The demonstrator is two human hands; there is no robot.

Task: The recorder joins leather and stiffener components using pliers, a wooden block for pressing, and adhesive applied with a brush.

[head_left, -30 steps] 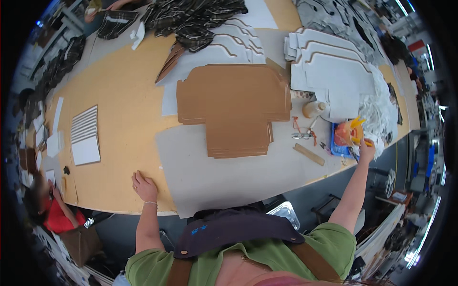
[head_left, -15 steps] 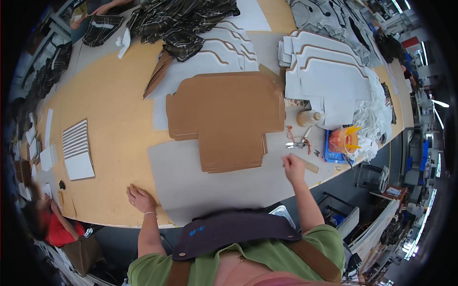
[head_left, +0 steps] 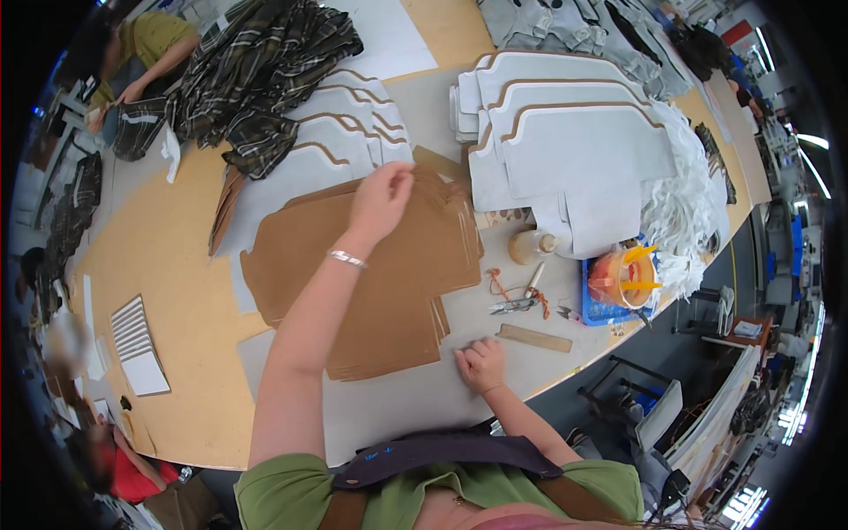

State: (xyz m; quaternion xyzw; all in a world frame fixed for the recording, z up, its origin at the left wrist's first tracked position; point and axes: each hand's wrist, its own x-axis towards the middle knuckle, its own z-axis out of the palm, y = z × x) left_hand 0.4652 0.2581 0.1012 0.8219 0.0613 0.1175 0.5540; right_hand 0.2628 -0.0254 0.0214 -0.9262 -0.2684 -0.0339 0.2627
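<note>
A stack of brown T-shaped sheets (head_left: pixel 371 291) lies on grey board in front of me. My left hand (head_left: pixel 382 201), a silver bracelet at its wrist, reaches across the stack to its far edge. Its fingers are curled together, and whatever they may grip is hidden. Low over the grey board (head_left: pixel 424 415), right of the stack's narrow end, is my right hand (head_left: pixel 481 364). Its fingers are closed too, and I cannot make out anything in them. Nearest to that hand is a flat wooden strip (head_left: pixel 534 338).
White panels with brown-edged tops (head_left: pixel 583 150) are stacked at the far right. Nearer stand a glue-like bottle (head_left: pixel 530 247), snips (head_left: pixel 514 306) and an orange tub (head_left: pixel 618 278) in a blue tray. Checked cloth (head_left: pixel 265 79) heaps at the far left, where another person sits.
My left hand has swung from the table's near left edge to the far side of the brown stack. My right hand has come slightly nearer. The view has shifted and tilted.
</note>
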